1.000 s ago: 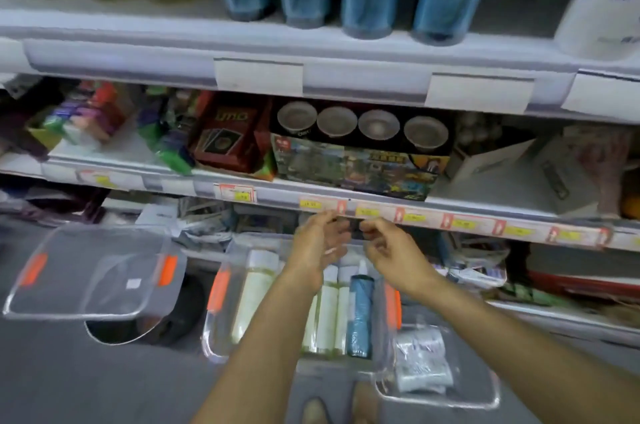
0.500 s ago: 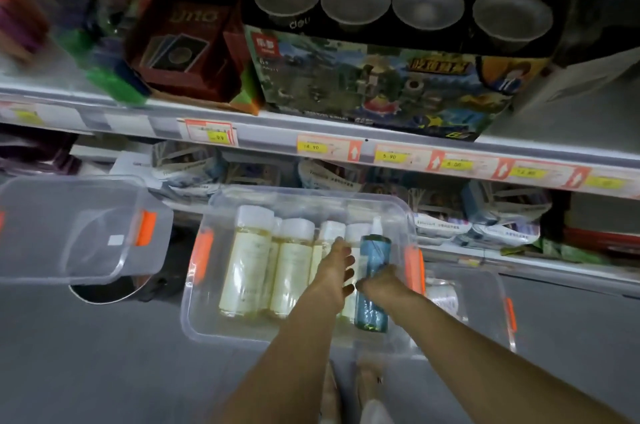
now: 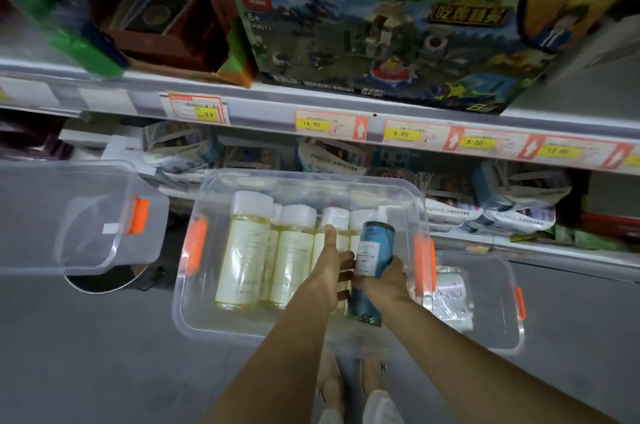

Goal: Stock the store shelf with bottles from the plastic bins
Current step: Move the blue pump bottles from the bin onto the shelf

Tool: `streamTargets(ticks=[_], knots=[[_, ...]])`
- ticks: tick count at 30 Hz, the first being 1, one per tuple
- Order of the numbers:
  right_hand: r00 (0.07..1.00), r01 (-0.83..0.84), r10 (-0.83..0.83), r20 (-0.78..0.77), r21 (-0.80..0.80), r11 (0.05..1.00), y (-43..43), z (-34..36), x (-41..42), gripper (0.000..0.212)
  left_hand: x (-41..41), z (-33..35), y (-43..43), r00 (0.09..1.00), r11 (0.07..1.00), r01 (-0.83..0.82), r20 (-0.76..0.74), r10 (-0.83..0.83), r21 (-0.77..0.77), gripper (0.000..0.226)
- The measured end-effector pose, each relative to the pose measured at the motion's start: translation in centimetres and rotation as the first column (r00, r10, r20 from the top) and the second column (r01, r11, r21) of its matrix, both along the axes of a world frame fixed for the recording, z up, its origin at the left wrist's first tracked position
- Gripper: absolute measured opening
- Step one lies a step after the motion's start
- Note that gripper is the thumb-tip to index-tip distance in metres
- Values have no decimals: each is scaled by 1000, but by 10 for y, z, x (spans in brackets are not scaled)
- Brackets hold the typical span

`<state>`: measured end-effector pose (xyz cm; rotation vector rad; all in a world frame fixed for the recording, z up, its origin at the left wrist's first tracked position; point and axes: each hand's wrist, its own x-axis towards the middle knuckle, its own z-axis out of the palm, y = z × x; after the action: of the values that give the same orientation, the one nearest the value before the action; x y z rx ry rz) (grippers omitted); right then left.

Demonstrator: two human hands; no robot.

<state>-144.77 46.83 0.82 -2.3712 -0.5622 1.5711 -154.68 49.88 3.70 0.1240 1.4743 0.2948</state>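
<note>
A clear plastic bin [image 3: 194, 316] with orange latches sits below the shelf edge [image 3: 263, 108]. Several pale yellow bottles [image 3: 242, 257] with white caps lie side by side in it. My left hand [image 3: 329, 274] is inside the bin, thumb lying along one pale bottle [image 3: 337, 219] and fingers curled round its right side. My right hand [image 3: 384, 281] grips a blue bottle [image 3: 375, 243] round its lower half; the bottle's upper end is tilted up off the row, and its base shows below my hand.
An empty clear bin [image 3: 83, 215] hangs at the left. A third bin [image 3: 498, 312] at the lower right holds a wrapped white item. A toy box [image 3: 381, 42] and card boxes fill the shelf above. Packets [image 3: 512, 195] line the lower shelf.
Both hands dropped from the shelf's price strip into the middle bin. My right hand took hold of the blue bottle and tipped it up; my left closed on a pale bottle.
</note>
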Motion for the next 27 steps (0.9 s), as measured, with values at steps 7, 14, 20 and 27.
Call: streamTargets(ticks=[7,14,20,27], knots=[[950,100,-84,-301,39,994,-2,48,7,55,-20,43,-6,998,999,22,58,-24,38,51],[850,-9,87,-519,152,988,-2,124,15,73,-31,106,-8,996,973,-62,71,47,221,47],[779,-158,328,-535,339,927,0,196,14,75,-41,182,-3,999,889,-53,11,53,455,36],[767,-294,538,-349,554,779,-4,277,19,86,-49,270,5,996,702,-86,36,86,707,35]])
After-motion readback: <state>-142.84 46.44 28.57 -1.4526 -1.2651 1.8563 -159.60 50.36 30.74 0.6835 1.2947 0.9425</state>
